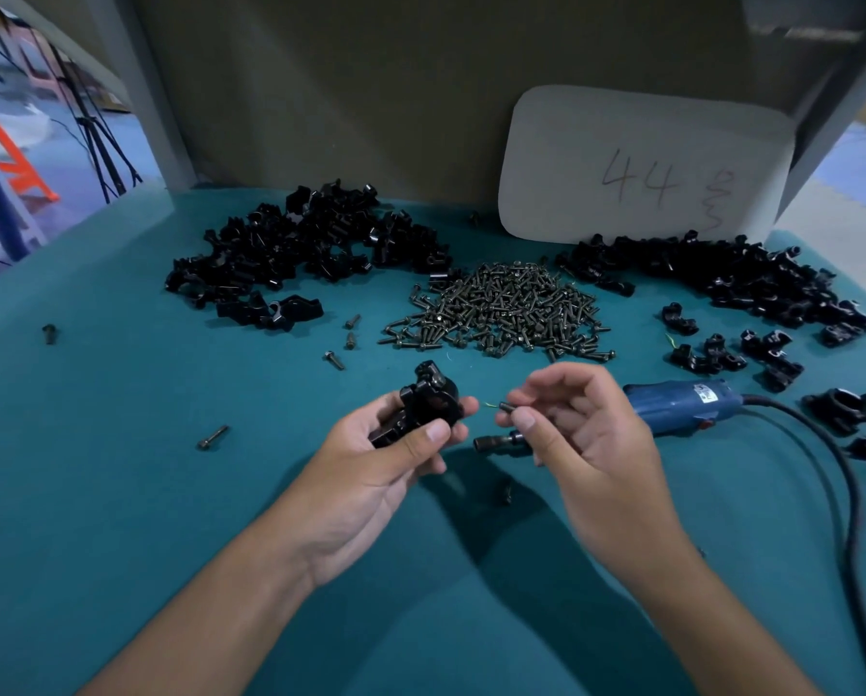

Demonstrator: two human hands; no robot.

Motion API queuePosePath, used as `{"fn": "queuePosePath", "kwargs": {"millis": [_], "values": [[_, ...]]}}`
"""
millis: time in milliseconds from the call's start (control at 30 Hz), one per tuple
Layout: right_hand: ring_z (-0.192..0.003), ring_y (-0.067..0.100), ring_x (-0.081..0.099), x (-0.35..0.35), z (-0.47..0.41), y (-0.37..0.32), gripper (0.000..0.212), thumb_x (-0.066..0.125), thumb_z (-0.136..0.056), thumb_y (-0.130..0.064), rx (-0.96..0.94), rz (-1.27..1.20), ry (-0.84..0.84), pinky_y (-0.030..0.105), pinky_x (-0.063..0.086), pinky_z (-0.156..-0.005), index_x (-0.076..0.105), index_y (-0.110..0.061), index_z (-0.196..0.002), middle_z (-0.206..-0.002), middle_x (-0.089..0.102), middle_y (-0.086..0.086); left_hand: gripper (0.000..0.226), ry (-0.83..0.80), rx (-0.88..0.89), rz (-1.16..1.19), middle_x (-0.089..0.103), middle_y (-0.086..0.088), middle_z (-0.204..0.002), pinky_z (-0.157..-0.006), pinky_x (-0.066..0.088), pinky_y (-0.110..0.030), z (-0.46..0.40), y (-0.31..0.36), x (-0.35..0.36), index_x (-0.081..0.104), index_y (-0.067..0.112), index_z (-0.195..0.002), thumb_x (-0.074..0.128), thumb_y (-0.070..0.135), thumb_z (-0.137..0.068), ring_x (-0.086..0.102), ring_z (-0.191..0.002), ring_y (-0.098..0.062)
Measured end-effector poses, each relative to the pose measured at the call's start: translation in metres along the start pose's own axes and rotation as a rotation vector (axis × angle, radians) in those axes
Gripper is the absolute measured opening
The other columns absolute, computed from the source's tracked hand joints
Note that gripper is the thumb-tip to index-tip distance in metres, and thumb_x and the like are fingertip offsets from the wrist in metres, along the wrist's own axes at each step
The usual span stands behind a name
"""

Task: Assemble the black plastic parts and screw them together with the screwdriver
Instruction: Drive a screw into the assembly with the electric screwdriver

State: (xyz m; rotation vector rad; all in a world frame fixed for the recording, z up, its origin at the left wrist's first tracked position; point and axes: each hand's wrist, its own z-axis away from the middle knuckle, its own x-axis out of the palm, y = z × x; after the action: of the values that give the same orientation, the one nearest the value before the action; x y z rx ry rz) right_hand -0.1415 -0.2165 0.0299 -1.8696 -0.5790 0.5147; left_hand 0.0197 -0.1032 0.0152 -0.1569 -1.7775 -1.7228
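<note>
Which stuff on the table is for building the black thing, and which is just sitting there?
For the job: black plastic parts in left hand; screw in right hand; blue electric screwdriver; screw pile.
Just lying about: white card marked 44; orange stool.

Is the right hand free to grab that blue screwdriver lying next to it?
Probably not yet: the right hand pinches a screw. The screwdriver lies just behind it, nothing between.

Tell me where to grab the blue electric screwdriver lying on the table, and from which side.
Take the blue electric screwdriver round its thick blue body, from above. It lies flat, bit end toward the hands, cord trailing off its far end to the right.
</note>
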Motion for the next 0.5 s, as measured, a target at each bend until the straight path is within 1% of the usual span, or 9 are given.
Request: {"fn": "queuePosePath", "kwargs": {"millis": [100, 167, 200, 233, 267, 333, 400, 433, 500], "values": [[-0.086, 0.021, 0.075, 0.0028, 0.0028, -0.0016, 0.015, 0.073, -0.087, -0.038, -0.032, -0.005, 0.035, 0.018, 0.054, -0.069, 0.064, -0.033, -0.099, -0.097, 0.075, 0.005, 0.049, 0.007, -0.005, -0.048, 0.073, -0.011, -0.121, -0.071, 0.054, -0.018, 0.0009, -0.0003, 0.0014, 0.060, -0.001, -0.125, 0.071, 0.011, -0.079, 0.070, -0.097, -0.013], [-0.085, 0.023, 0.075, 0.0029, 0.0031, -0.0017, 0.024, 0.076, -0.084, -0.052, -0.019, 0.001, 0.050, 0.026, 0.057, -0.073, 0.065, -0.035, -0.096, -0.095, 0.075, 0.006, 0.046, 0.009, -0.015, -0.061, 0.074, -0.010, -0.118, -0.070, 0.054, -0.018, 0.0010, -0.0011, 0.0021, 0.063, 0.001, -0.121, 0.073, 0.012, -0.077, 0.070, -0.098, -0.014], [-0.087, 0.023, 0.074, 0.0027, 0.0029, -0.0015, 0.027, 0.074, -0.082, -0.057, -0.006, 0.013, 0.049, 0.031, 0.059, -0.077, 0.065, -0.036, -0.096, -0.095, 0.075, 0.005, 0.044, 0.011, -0.018, -0.064, 0.075, -0.010, -0.115, -0.069, 0.053, -0.018, 0.0011, -0.0015, 0.0025, 0.065, 0.001, -0.118, 0.074, 0.012, -0.076, 0.071, -0.097, -0.014], [-0.089, 0.022, 0.074, 0.0017, 0.0028, -0.0009, 0.026, 0.073, -0.083, -0.057, 0.003, 0.029, 0.040, 0.032, 0.058, -0.078, 0.065, -0.036, -0.095, -0.095, 0.075, 0.004, 0.042, 0.012, -0.020, -0.070, 0.076, -0.010, -0.109, -0.069, 0.053, -0.018, 0.0011, -0.0017, 0.0027, 0.066, 0.001, -0.116, 0.074, 0.013, -0.076, 0.070, -0.096, -0.014], [-0.090, 0.019, 0.073, 0.0011, 0.0023, -0.0007, 0.020, 0.073, -0.087, -0.052, 0.006, 0.039, 0.025, 0.029, 0.057, -0.078, 0.066, -0.035, -0.095, -0.096, 0.076, 0.002, 0.041, 0.012, -0.022, -0.076, 0.076, -0.010, -0.104, -0.069, 0.053, -0.018, 0.0010, -0.0021, 0.0027, 0.067, 0.001, -0.115, 0.074, 0.013, -0.077, 0.069, -0.094, -0.014], [-0.094, 0.015, 0.072, -0.0009, 0.0007, 0.0013, 0.006, 0.073, -0.091, -0.033, -0.001, 0.032, -0.015, 0.022, 0.055, -0.078, 0.069, -0.033, -0.096, -0.101, 0.076, -0.001, 0.040, 0.004, -0.027, -0.078, 0.076, -0.010, -0.101, -0.070, 0.054, -0.019, 0.0013, -0.0019, 0.0033, 0.067, 0.001, -0.115, 0.073, 0.013, -0.078, 0.070, -0.094, -0.014], [-0.102, 0.016, 0.071, -0.0027, 0.0005, 0.0035, 0.015, 0.073, -0.092, -0.017, -0.003, 0.004, -0.056, 0.022, 0.055, -0.084, 0.070, -0.030, -0.099, -0.107, 0.076, -0.001, 0.039, -0.010, -0.033, -0.073, 0.076, -0.008, -0.107, -0.073, 0.055, -0.020, 0.0021, -0.0018, 0.0035, 0.067, 0.003, -0.117, 0.073, 0.014, -0.079, 0.072, -0.099, -0.016], [-0.104, 0.017, 0.071, -0.0031, 0.0004, 0.0040, 0.019, 0.072, -0.093, -0.013, -0.011, 0.003, -0.070, 0.022, 0.055, -0.084, 0.070, -0.030, -0.101, -0.109, 0.076, -0.002, 0.040, -0.017, -0.037, -0.073, 0.075, -0.008, -0.110, -0.074, 0.055, -0.020, 0.0024, -0.0013, 0.0037, 0.067, 0.003, -0.119, 0.073, 0.014, -0.080, 0.072, -0.101, -0.017], [-0.105, 0.018, 0.071, -0.0024, 0.0004, 0.0045, 0.021, 0.070, -0.094, -0.011, -0.034, 0.034, -0.081, 0.024, 0.056, -0.083, 0.070, -0.030, -0.102, -0.109, 0.076, -0.004, 0.044, -0.024, -0.040, -0.077, 0.075, -0.006, -0.111, -0.074, 0.055, -0.020, 0.0024, -0.0009, 0.0039, 0.066, 0.003, -0.122, 0.078, 0.016, -0.082, 0.071, -0.101, -0.016]]}}
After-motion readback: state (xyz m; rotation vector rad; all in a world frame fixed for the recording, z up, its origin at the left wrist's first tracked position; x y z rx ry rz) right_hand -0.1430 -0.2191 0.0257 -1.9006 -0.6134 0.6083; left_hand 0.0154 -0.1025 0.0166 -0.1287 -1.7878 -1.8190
